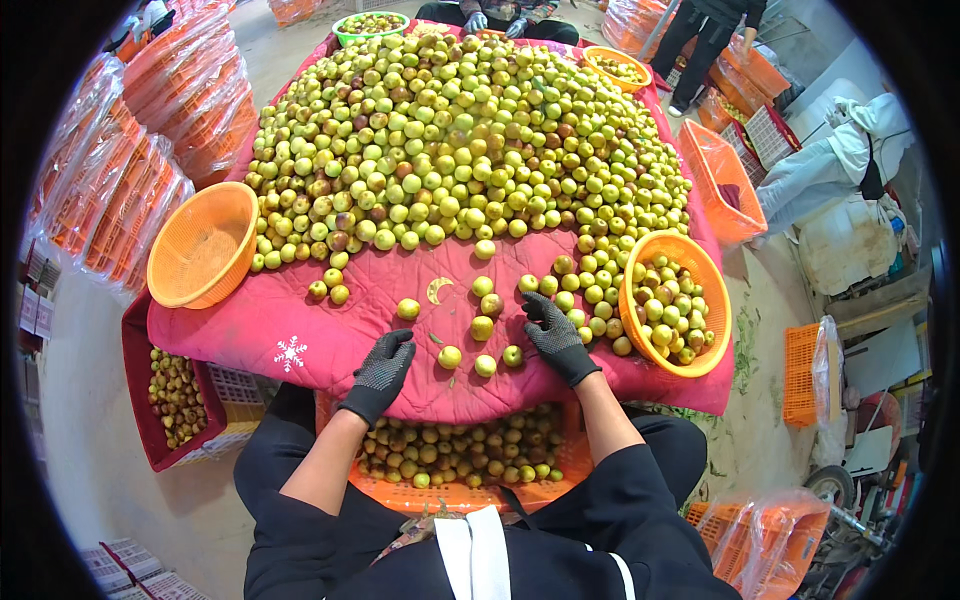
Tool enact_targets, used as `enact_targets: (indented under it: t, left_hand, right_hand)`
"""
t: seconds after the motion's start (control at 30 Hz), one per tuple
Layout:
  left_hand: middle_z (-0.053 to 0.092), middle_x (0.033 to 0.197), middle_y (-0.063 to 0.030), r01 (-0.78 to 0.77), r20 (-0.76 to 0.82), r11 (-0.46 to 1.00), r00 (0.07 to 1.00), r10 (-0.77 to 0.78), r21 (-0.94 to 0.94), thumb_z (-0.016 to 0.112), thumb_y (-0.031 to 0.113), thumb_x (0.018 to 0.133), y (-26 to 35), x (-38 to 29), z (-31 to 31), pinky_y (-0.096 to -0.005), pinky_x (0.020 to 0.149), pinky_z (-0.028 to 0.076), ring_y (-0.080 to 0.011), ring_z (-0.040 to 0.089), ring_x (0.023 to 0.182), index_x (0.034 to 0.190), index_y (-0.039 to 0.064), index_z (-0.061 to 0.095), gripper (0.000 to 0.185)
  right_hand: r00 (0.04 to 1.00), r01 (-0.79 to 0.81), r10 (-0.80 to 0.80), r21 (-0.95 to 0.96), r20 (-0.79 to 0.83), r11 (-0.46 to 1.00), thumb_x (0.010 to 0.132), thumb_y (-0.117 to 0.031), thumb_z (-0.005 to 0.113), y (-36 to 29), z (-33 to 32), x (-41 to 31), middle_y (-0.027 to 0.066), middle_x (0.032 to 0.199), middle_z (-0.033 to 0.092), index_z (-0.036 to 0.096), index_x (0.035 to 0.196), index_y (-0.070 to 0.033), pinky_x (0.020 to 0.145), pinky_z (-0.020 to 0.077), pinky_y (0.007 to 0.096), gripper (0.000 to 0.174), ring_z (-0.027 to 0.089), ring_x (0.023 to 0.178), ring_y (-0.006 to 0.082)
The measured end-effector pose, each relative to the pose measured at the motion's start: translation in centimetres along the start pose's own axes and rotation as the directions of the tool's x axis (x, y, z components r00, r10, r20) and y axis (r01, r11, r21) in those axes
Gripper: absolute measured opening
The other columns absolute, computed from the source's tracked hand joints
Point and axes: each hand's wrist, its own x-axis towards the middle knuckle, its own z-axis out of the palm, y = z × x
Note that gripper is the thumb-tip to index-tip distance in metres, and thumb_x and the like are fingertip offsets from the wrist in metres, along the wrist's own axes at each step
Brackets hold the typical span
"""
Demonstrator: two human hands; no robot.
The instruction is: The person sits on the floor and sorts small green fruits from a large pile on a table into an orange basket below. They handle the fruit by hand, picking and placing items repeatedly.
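A large heap of green and brownish jujube fruits [450, 150] covers the far part of a table draped in a red quilted cloth [360, 300]. My left hand [381, 375], in a dark dotted glove, rests over the near cloth, fingers apart, with no fruit seen in it. Several loose fruits [481, 328] lie between my hands. My right hand [556, 336], gloved alike, has its fingers spread and slightly curled beside them, holding nothing visible. To its right stands an orange basket of fruits [675, 307]. Below the table edge, between my legs, an orange crate [465, 491] holds more fruits.
An orange basket [202, 247] without fruit stands at the table's left. A red-lined crate of fruits [176, 397] is below it. Wrapped orange crates [187, 90] are stacked left. Across the table sits a person with gloved hands [495, 26]; other people are at the right.
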Motion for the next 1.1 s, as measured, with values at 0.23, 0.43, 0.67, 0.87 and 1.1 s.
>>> enact_targets:
  t: [0.23,0.43,0.67,0.87,1.1]
  left_hand:
    - [0.056,0.126,-0.017,-0.069,-0.16,0.974,0.982,0.105,0.217,0.052,0.014,0.097,-1.5,2.7,0.8,-0.0359,0.1,0.043,-0.0268,0.054,0.118,0.127,-0.001,0.053,0.033]
    - [0.057,0.124,-0.0171,-0.2,-0.138,0.957,0.963,0.231,0.208,0.049,0.01,0.097,-2.4,6.0,1.5,-0.0363,0.101,0.043,-0.0298,0.055,0.117,0.125,0.0,0.056,0.031]
    - [0.063,0.115,-0.0104,-0.204,0.106,0.978,0.974,0.2,0.03,0.047,0.016,0.1,-1.0,3.5,5.0,-0.0321,0.096,0.046,-0.0192,0.06,0.107,0.122,0.003,0.06,0.028]
    - [0.057,0.126,-0.0106,-0.039,0.304,0.975,0.947,0.106,-0.219,0.046,0.025,0.102,0.5,-0.8,5.7,-0.0315,0.103,0.04,-0.0191,0.053,0.12,0.13,0.004,0.053,0.036]
    - [0.06,0.125,-0.0168,0.144,0.783,0.986,0.603,-0.156,0.086,0.046,0.041,0.1,4.4,-4.1,1.4,-0.0342,0.105,0.039,-0.0263,0.054,0.121,0.13,0.005,0.054,0.047]
  right_hand:
    - [0.989,0.14,-0.143,-0.101,-0.026,0.985,0.088,-0.003,0.058,-0.3,2.7,2.9,0.0096,0.132,0.056,0.048,0.137,-0.007,0.1,0.044,0.0322,0.051,0.056,0.118,0.0199]
    - [0.98,-0.113,0.052,0.325,0.191,0.939,0.097,-0.013,0.048,0.1,3.9,3.6,0.0082,0.122,0.063,0.057,0.126,-0.001,0.101,0.0428,0.03,0.033,0.058,0.113,0.0168]
    - [0.916,-0.33,0.116,0.561,0.383,0.759,0.099,-0.019,0.048,-1.2,4.2,0.7,0.0068,0.127,0.06,0.053,0.132,-0.002,0.1,0.0442,0.0296,0.037,0.056,0.116,0.016]
    - [0.885,-0.413,0.161,0.579,0.436,0.703,0.099,-0.024,0.049,-3.2,5.7,-3.0,0.0075,0.13,0.057,0.051,0.134,0.0,0.105,0.0403,0.0308,0.042,0.053,0.12,0.0169]
    - [0.714,-0.391,0.073,0.309,0.697,0.867,0.1,-0.022,0.051,-7.2,3.1,-7.4,0.0087,0.129,0.058,0.051,0.135,-0.001,0.105,0.0385,0.0288,0.041,0.051,0.122,0.0153]
